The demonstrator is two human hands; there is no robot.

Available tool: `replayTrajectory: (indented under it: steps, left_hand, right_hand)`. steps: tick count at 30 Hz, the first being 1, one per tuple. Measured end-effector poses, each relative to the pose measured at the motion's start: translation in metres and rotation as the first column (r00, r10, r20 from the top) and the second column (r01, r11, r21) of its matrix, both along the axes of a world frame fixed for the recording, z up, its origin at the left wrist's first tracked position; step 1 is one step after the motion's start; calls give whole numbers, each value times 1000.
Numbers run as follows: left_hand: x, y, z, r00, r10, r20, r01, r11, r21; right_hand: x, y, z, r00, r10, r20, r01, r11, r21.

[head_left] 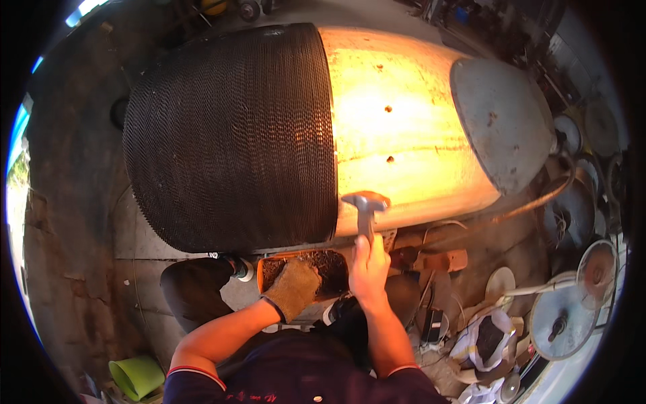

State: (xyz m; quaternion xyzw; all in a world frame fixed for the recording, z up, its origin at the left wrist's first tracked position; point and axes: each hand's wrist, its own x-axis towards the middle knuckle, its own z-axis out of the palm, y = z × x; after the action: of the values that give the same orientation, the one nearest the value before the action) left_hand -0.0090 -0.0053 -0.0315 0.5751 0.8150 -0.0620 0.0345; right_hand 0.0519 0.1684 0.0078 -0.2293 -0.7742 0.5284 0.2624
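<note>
My right hand (370, 273), bare, is wrapped round the handle of a hammer (367, 202). The hammer's head is raised in front of the brightly lit wooden part of a large drum (410, 148). A brown work glove covers my left hand (296, 289), which reaches into an orange box (261, 286) of small dark pieces (330, 269), too fine to name. Its fingertips are hidden. Dark, closely packed ridged rows (229, 135) cover the drum's left part. Two or three dark holes show in the wood.
A grey dome (501, 124), like a lampshade, stands at the drum's right end, with a curved pipe beside it. Several round discs (564, 323) lean at the right. A white sack (488, 337) sits at lower right, a green bucket (136, 377) at lower left.
</note>
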Motion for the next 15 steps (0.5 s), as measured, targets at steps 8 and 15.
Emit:
replayTrajectory:
  steps: [8, 15]
  left_hand:
    - [-2, 0, 14, 980, -39, 195, -35, 932, 361]
    - [-42, 12, 78, 999, -10, 41, -27, 573, 819]
  right_hand:
    - [-8, -1, -15, 998, -52, 33, 49, 995, 82]
    - [7, -6, 5, 905, -155, -395, 259, 939, 225]
